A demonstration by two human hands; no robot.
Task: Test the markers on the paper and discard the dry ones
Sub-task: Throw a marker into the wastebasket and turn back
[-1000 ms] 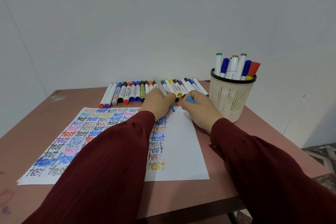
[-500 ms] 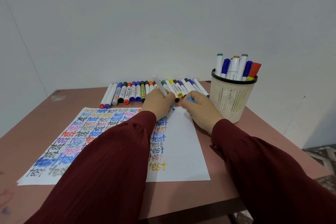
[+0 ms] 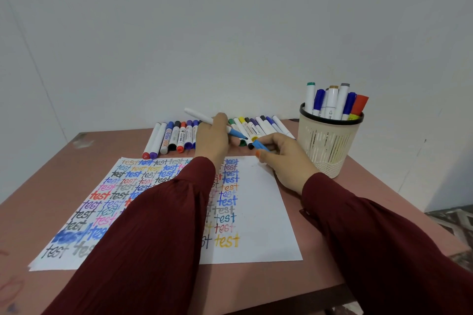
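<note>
Nearest the camera, the paper (image 3: 261,212) is laid flat on the table (image 3: 51,174). Its left and middle are already filled with columns of the word "test" in many colours. Only the right-hand strip is left bare, so the testing is judged to be well advanced.

Just past the sheet's far edge, a blue-tipped marker (image 3: 202,117) is gripped in the curled fingers of the left hand (image 3: 212,140). Its white barrel is slanted up to the left and its tip is held clear of the paper. Its blue cap (image 3: 259,146) is pinched in the fingers of the right hand (image 3: 284,158), just beside that tip, so recapping is judged to be the step in hand.

Behind the hands, a row of markers (image 3: 176,135) is laid out capped, and more are stood in the mesh cup (image 3: 330,146) at the right. Which of these are tested cannot be told, and no discarded marker can be picked out.

Against the frame half a second ago, the tip is lifted from the sheet's top edge, the left hand is raised toward the row, and the barrel is laid flatter.
</note>
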